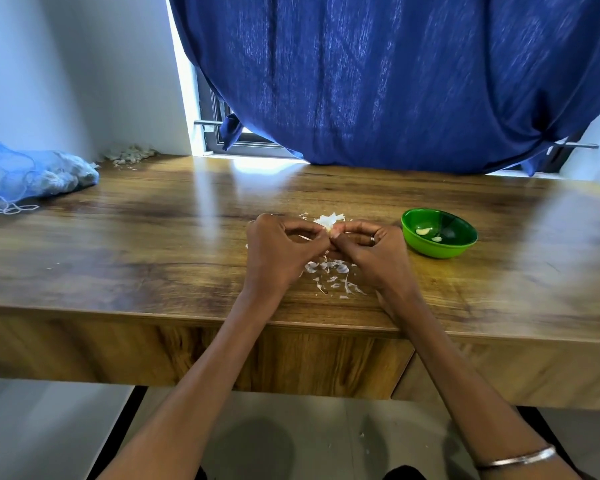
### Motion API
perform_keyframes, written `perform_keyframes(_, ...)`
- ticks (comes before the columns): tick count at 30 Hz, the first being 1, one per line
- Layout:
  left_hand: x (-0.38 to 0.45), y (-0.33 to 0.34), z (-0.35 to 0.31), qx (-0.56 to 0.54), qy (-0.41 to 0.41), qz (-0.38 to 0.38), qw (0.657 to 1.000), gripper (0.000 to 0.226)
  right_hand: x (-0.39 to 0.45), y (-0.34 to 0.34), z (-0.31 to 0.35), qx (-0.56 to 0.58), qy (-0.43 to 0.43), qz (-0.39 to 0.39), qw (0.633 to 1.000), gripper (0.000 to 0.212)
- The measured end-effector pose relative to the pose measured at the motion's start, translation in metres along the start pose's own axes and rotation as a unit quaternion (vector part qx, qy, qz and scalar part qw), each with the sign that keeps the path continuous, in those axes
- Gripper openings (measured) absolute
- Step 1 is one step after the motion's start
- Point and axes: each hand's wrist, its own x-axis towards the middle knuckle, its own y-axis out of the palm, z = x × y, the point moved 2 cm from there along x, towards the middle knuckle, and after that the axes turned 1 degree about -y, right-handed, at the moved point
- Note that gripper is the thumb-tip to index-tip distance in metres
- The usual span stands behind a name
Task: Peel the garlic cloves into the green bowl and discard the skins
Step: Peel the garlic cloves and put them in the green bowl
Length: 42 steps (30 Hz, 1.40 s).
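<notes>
Both hands meet over the middle of the wooden table point(153, 237). My left hand point(278, 251) and my right hand point(374, 251) pinch a small garlic clove point(330, 230) between their fingertips. Just behind the fingers lies a white piece of garlic bulb point(328, 220). Loose papery skins point(333, 275) lie scattered on the table under and in front of the hands. To the right stands the green bowl point(440, 249), with two peeled cloves point(425, 231) inside.
A blue mesh bag of garlic point(39, 174) lies at the table's far left. A heap of old skins point(129, 154) sits in the back left corner. A blue curtain point(395, 81) hangs behind the table. The front edge point(187, 318) is near my forearms.
</notes>
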Motion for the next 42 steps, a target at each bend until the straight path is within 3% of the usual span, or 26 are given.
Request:
perform_keyframes(19,0.004,0.001,0.003,0.034,0.028,0.018,0.999,0.022,0.000,-0.001,-0.004,-0.055,-0.036,0.014,0.998,0.005)
perform_keyframes(24,0.006,0.002,0.004,0.038,0.028,0.013,0.999,0.009,-0.003,0.002,0.001,-0.031,-0.027,0.017,0.999,0.009)
perform_keyframes(34,0.007,0.007,0.011,-0.054,-0.038,0.041,0.997,0.004,0.002,0.001,-0.003,0.004,0.030,0.019,0.999,0.009)
perform_keyframes(42,0.009,0.008,0.014,-0.066,-0.071,0.052,0.994,0.001,0.005,-0.001,-0.007,0.010,0.055,0.017,0.998,0.013)
